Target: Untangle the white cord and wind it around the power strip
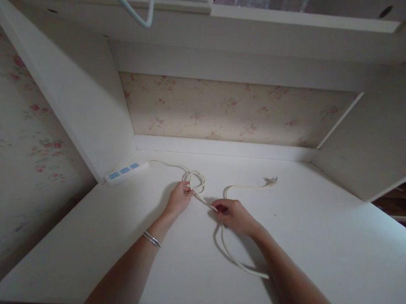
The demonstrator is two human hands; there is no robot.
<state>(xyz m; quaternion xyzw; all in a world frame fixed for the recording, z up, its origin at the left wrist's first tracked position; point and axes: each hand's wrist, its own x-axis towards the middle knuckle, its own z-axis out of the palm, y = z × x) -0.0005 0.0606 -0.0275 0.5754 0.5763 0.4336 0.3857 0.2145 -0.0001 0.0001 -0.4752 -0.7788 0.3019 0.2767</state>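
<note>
Left hand (181, 197): thumb and fingers pinching a cord at the near edge of its coil; right hand (232, 214): fingertips drawn together on the same cord, farther along. Cord (203, 200): cream, on the counter, mid-field; the length between the hands slants from far left to near right; a loop below the right hand sweeps toward the right forearm. Plug (271, 182): at the cord's right-hand end, lying on the counter, pointing right. Power strip (127, 172): white, three blue socket panels, at the counter's far left; long axis roughly left to right, right end set farther back; cord seen from near that end. Bracelet (151, 239): silver-coloured, left wrist. Counter (332, 245): white. Wallpaper (194, 113): floral, behind the counter. Shelf (298, 21): white, overhead, bearing a red item and clear plastic.
</note>
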